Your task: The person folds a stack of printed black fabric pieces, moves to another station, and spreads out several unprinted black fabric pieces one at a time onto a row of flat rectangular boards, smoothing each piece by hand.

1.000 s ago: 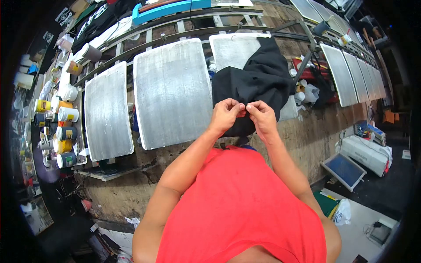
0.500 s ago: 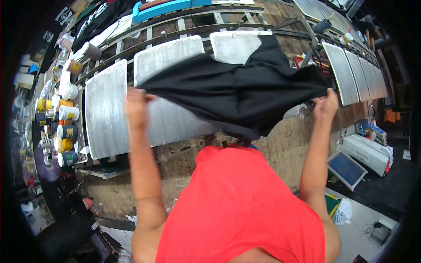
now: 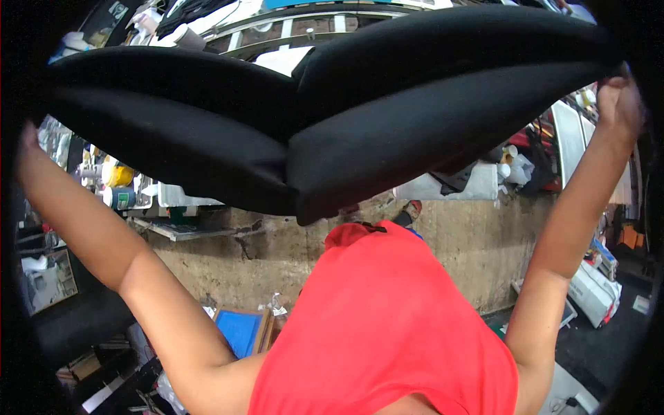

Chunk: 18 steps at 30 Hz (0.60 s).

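A black cloth (image 3: pixel 387 117) is stretched wide across the upper part of the view, raised and close to the camera, with a fold dipping in its middle. Whether it is a sewn garment or a loose piece does not show. My right hand (image 3: pixel 619 104) grips its right end, fingers closed on the edge. At the far left, my left hand (image 3: pixel 30 137) is at the cloth's other end, partly lost in the dark rim of the view. Both arms are spread wide. Much of the row of pale flat boards behind is hidden by the cloth.
Paint tubs (image 3: pixel 122 198) stand at the left. A pale board (image 3: pixel 477 181) shows below the cloth, with a metal rail (image 3: pixel 332 24) beyond. A blue-faced frame (image 3: pixel 238 332) leans low on the left, and a long white box (image 3: pixel 593 294) lies at the right.
My hands have moved apart and up, pulling the black cloth wider and nearer the camera. The view has shifted, and the cloth now covers most of the boards.
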Each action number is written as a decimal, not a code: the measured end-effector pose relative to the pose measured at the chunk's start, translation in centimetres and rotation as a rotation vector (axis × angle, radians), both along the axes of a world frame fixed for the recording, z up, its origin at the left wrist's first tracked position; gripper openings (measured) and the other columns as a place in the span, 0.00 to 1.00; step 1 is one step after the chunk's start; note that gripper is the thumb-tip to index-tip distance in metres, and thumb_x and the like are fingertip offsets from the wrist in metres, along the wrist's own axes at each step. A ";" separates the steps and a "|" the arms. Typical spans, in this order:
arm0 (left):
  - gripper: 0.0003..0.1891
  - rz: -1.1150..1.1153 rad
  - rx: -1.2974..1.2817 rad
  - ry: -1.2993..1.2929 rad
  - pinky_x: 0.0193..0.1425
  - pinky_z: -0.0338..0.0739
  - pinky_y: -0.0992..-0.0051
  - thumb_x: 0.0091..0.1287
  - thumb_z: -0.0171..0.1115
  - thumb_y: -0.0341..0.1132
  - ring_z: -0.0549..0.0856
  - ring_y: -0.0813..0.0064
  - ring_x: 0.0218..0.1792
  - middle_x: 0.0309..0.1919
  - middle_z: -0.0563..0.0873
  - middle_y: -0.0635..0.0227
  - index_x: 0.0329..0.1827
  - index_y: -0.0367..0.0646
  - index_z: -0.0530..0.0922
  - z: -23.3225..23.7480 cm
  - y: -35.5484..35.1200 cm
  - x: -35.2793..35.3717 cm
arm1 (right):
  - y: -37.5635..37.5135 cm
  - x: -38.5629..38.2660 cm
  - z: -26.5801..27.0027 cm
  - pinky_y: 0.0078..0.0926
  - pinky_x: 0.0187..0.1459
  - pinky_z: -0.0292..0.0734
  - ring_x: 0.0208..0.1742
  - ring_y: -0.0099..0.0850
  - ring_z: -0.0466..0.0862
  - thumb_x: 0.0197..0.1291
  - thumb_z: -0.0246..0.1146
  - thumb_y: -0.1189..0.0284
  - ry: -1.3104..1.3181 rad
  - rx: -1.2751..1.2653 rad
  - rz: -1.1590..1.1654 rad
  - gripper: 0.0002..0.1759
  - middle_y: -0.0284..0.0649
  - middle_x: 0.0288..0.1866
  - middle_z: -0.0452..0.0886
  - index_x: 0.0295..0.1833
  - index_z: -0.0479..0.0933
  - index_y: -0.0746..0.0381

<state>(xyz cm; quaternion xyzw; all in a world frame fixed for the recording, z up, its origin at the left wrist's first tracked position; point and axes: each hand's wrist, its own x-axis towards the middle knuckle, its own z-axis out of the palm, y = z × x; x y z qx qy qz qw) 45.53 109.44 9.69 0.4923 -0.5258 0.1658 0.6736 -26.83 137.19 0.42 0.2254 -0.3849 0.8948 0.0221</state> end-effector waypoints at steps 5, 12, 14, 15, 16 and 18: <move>0.19 0.725 0.141 -0.338 0.41 0.82 0.55 0.58 0.72 0.38 0.84 0.49 0.43 0.41 0.84 0.47 0.42 0.32 0.77 5.1 4.9 -1.6 | -0.2 7.1 5.4 0.47 0.64 0.74 0.56 0.50 0.79 0.61 0.45 0.66 -0.057 0.054 0.779 0.28 0.60 0.57 0.75 0.57 0.67 0.80; 0.20 0.444 0.134 -0.390 0.50 0.78 0.55 0.61 0.68 0.40 0.82 0.56 0.50 0.46 0.82 0.52 0.49 0.36 0.75 10.4 3.0 -1.4 | -7.4 14.2 6.7 0.40 0.62 0.76 0.54 0.45 0.80 0.59 0.48 0.72 0.533 0.045 0.583 0.22 0.57 0.52 0.77 0.51 0.68 0.81; 0.23 0.266 0.146 -0.458 0.55 0.75 0.53 0.64 0.65 0.42 0.79 0.55 0.55 0.52 0.79 0.53 0.56 0.38 0.70 10.2 1.5 -0.4 | -9.1 15.2 7.8 0.40 0.63 0.75 0.55 0.43 0.79 0.63 0.52 0.70 0.508 -0.081 0.735 0.20 0.55 0.52 0.77 0.53 0.68 0.76; 0.25 0.164 0.154 -0.485 0.58 0.73 0.52 0.65 0.63 0.43 0.78 0.55 0.58 0.55 0.77 0.53 0.59 0.39 0.68 10.1 0.2 0.6 | -9.7 15.8 7.4 0.38 0.63 0.74 0.54 0.42 0.79 0.64 0.53 0.70 0.479 -0.064 0.733 0.18 0.53 0.51 0.77 0.52 0.69 0.75; 0.27 0.062 0.169 -0.509 0.60 0.71 0.51 0.67 0.62 0.44 0.76 0.55 0.60 0.58 0.76 0.54 0.63 0.40 0.66 10.4 -1.0 1.3 | -10.4 16.4 7.0 0.37 0.63 0.74 0.54 0.41 0.79 0.64 0.54 0.71 0.445 -0.046 0.727 0.17 0.51 0.50 0.78 0.52 0.70 0.74; 0.31 -0.185 0.205 -0.560 0.66 0.68 0.49 0.69 0.59 0.47 0.73 0.54 0.65 0.65 0.72 0.55 0.70 0.42 0.61 10.4 -3.2 2.5 | -11.9 17.2 5.7 0.34 0.63 0.73 0.52 0.38 0.79 0.65 0.55 0.72 0.396 0.004 0.707 0.15 0.48 0.49 0.78 0.51 0.72 0.72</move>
